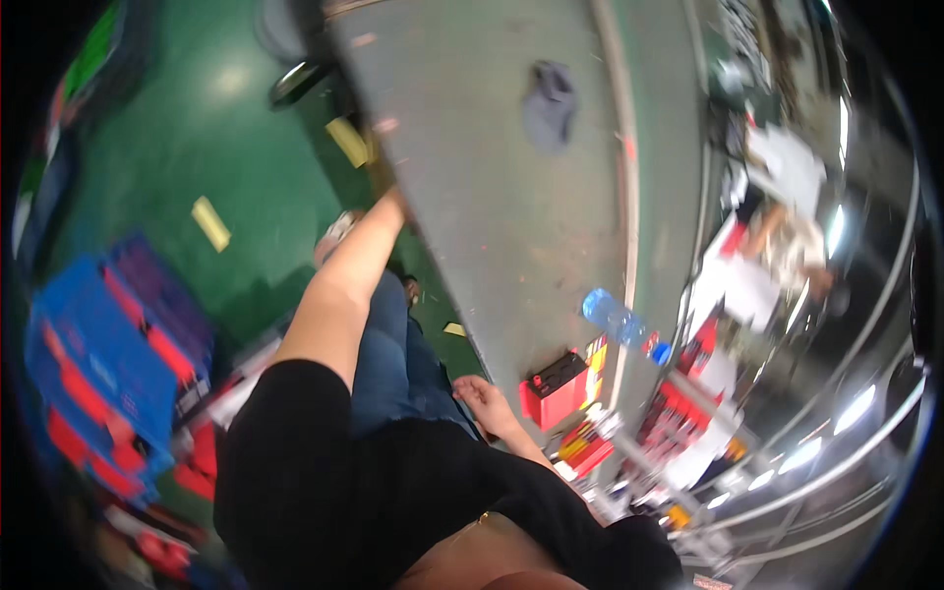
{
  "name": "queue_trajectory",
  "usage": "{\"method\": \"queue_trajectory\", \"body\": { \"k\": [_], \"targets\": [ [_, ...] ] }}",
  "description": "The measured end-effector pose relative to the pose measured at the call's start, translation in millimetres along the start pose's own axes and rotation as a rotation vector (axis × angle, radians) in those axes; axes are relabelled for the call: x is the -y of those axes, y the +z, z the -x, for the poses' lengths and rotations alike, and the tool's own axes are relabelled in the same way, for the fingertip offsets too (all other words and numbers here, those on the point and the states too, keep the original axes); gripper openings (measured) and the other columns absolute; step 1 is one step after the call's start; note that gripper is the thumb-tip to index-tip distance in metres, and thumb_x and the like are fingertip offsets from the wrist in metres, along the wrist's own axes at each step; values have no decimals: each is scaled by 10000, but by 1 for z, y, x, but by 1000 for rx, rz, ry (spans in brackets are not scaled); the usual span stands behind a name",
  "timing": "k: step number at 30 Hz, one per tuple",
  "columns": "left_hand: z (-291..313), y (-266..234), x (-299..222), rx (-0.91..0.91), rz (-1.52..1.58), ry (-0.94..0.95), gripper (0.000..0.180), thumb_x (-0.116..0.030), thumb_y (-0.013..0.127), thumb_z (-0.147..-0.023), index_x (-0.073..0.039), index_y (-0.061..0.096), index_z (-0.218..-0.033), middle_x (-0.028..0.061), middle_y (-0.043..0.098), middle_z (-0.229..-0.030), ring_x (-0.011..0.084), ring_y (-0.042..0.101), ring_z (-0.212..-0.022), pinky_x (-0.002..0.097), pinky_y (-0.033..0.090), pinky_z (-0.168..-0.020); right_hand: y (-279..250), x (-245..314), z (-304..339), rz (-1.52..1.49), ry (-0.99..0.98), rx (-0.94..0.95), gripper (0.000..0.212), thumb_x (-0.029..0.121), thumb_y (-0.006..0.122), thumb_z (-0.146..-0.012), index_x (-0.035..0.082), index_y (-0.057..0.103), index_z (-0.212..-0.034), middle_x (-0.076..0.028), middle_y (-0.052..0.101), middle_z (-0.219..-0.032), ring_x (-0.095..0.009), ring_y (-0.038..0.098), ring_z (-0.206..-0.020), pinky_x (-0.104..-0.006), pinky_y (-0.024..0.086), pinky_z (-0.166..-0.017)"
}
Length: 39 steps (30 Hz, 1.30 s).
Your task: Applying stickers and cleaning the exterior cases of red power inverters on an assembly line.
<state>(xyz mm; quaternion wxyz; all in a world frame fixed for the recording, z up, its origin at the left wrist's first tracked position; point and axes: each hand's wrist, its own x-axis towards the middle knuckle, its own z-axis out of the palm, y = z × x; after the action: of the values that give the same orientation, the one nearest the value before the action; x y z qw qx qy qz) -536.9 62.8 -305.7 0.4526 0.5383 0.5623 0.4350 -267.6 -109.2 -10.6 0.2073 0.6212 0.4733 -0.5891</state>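
Observation:
My left arm reaches forward to the long edge of a grey table (511, 216). Its wrist (393, 202) meets that edge, and the fingers are hidden there. Close to my waist, beside the table's near corner, my right hand (482, 401) hangs with loosely bent fingers, somewhat blurred; nothing shows in it. Nearest to it on the table stands a red box with a black top (556, 386). A clear plastic bottle with a blue cap (624, 324) is to the right of that box. Farther off lies a grey cap-like item (551, 106).
Blue crates (108, 354) with red things in them stand on the green floor at left. Yellow strips (210, 224) mark the floor. Red and yellow packages (587, 447) are at the near end of the table. A rail (626, 177) runs along its right side; blurred goods lie beyond.

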Motion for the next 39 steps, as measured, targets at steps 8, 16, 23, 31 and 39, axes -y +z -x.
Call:
{"method": "queue_trajectory", "body": {
  "k": [8,16,23,31,39],
  "targets": [
    [20,1,5,89,-531,122,352,-219,560,-835,10,564,-1103,266,602,-1087,387,586,-1016,438,464,-886,21,-40,21,40,-63,-335,201,173,594,-871,58,632,-1032,-108,678,-878,-241,670,-824,-349,527,-729],
    [34,-17,-19,141,-828,287,340,-224,561,-835,5,575,-1086,259,606,-1080,385,590,-1005,443,468,-877,-94,-64,83,-509,-381,-92,206,154,568,-941,21,623,-1088,-39,673,-1009,-125,607,-974,-289,470,-869],
    [43,-15,-19,154,-938,332,330,-228,563,-836,1,585,-1072,253,610,-1075,382,594,-996,447,471,-870,-209,-179,59,-644,-131,-954,198,213,569,-937,22,608,-902,1,614,-812,-74,555,-807,-220,430,-782],
    [46,-21,-28,151,-1012,328,318,-233,564,-837,-4,595,-1056,247,614,-1068,379,598,-986,452,476,-862,-220,-229,3,-663,-242,-912,174,168,595,-921,12,630,-991,-8,647,-879,-78,589,-820,-235,467,-774],
    [48,-29,-40,167,-1065,320,308,-238,566,-837,-9,606,-1040,240,618,-1061,376,603,-975,457,480,-853,-266,-223,0,96,-331,-1261,407,187,738,-748,54,588,-1103,-110,578,-1035,-302,562,-1034,-380,452,-898]
  ]
}}
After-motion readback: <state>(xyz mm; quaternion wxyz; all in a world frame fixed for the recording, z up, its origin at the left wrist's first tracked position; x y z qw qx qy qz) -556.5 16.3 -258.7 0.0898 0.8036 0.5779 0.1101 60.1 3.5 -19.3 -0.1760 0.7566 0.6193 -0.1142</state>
